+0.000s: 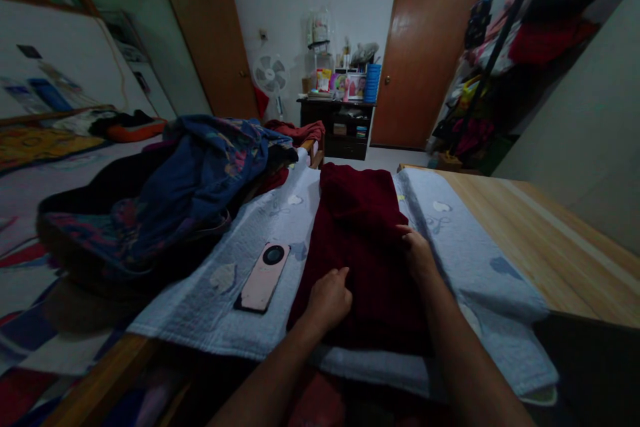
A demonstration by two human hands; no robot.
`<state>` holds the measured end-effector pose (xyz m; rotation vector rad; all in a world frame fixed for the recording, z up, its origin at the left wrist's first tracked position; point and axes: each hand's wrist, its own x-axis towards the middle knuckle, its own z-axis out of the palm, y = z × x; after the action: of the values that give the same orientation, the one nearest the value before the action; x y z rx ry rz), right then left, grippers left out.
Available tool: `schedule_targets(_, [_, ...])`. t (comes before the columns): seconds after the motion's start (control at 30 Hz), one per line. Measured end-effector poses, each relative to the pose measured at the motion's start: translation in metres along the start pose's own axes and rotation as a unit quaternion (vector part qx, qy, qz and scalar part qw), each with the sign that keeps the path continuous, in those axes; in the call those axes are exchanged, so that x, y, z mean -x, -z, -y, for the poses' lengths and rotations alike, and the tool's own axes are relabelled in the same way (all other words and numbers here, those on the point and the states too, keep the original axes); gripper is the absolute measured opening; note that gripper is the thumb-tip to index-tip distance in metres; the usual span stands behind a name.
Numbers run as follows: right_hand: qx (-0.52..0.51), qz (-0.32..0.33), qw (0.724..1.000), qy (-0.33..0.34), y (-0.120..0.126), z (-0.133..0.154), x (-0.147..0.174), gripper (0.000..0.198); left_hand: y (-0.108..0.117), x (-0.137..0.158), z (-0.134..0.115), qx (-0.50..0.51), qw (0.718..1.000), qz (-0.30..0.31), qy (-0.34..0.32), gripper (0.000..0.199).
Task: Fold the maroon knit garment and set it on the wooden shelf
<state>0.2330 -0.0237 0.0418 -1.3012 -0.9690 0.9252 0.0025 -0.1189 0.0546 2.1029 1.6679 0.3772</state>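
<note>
A dark red garment point(373, 267), folded into a long panel, lies on a pale blue quilted cloth point(225, 320) in front of me. At its right edge, my right hand point(417, 250) is closed with the fabric pinched between thumb and fingers. My left hand point(330, 297) rests on the lower left part of the garment, its fingers curled in. Whether cloth is caught in those fingers is hidden. Left of the garment, a pink phone point(265, 278) with a round black camera ring lies face down on the quilted cloth.
A heap of clothes with a blue patterned garment point(200, 180) rises at the left. Bare wooden board point(540, 233) extends on the right. Farther back stand a fan point(271, 75), a dark cabinet point(333, 127) and a brown door point(425, 47). Clothes hang at upper right.
</note>
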Motion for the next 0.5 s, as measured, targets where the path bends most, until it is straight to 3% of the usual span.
schedule_targets(0.2, [-0.064,-0.044,0.995,-0.07,-0.007,0.01,-0.003,0.033,0.014,-0.005,-0.008,0.1,0.994,-0.039,-0.016,0.054])
schedule_targets(0.33, [-0.134,-0.076,0.988,0.013,-0.004,0.037,-0.014,0.03,0.011,-0.004,-0.01,0.106,0.993,-0.038,-0.02,0.055])
schedule_targets(0.5, [-0.213,-0.166,0.956,0.114,0.007,0.062,-0.018,0.026,0.003,-0.001,-0.011,0.097,0.993,-0.017,-0.065,0.055])
